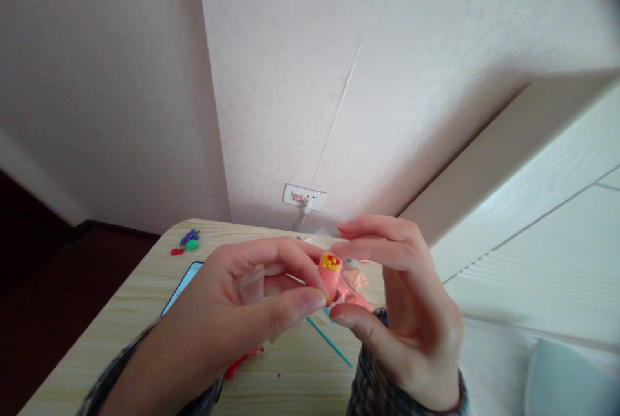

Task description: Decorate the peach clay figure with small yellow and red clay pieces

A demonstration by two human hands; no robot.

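Observation:
My left hand [271,287] pinches a small pink clay piece [329,279] between thumb and fingers, above the table. A cluster of yellow dots with a little red sits on the upper part of the piece. To its right, my right hand [402,300] is curved with thumb and fingers apart. Its fingertips come close to the top of the clay piece; whether they touch it I cannot tell. Beneath the hands, a thin teal stick [329,341] lies on the table.
The wooden table [121,319] holds small purple, green and red clay shapes [190,243] at its far left corner. A phone [183,287] is partly behind my left wrist. Wrapped clay packets [356,279] lie behind the hands. A wall socket [304,197] has a plug in it.

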